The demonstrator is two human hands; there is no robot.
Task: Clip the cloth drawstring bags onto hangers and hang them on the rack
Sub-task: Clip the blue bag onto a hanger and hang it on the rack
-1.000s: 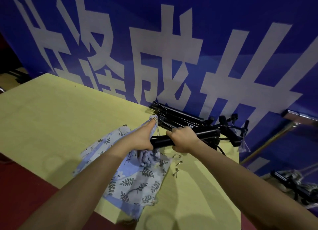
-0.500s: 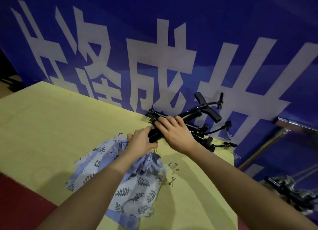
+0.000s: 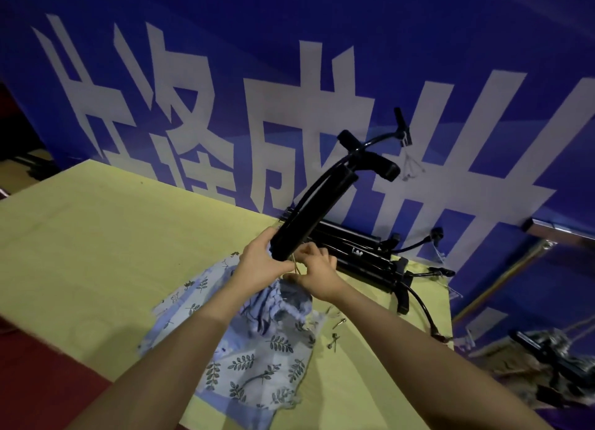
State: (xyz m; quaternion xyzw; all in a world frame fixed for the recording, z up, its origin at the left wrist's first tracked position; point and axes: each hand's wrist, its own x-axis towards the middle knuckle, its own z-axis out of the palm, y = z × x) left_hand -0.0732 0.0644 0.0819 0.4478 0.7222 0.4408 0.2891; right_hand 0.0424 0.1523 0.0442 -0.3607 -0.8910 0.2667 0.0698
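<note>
One hanger raised, one bag on the desk [image 3: 96,236].
We find left hand [image 3: 260,265] gripping the black hanger [image 3: 309,213]; right hand [image 3: 317,276] pinching the floral bag [image 3: 257,339] drawstring.

2 hands [image 3: 257,265], 1 bag [image 3: 257,349], 3 pins [image 3: 335,337].

Yellow table [image 3: 96,236]; blue banner [image 3: 322,27] w/ white chars; small metal clips [image 3: 335,336].

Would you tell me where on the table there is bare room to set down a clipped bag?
The yellow table is bare left of the floral bag, back to the blue banner. Another bare strip runs along the near right edge. Crowded: the hanger pile at the back right and the small metal clips beside the bag.
</note>
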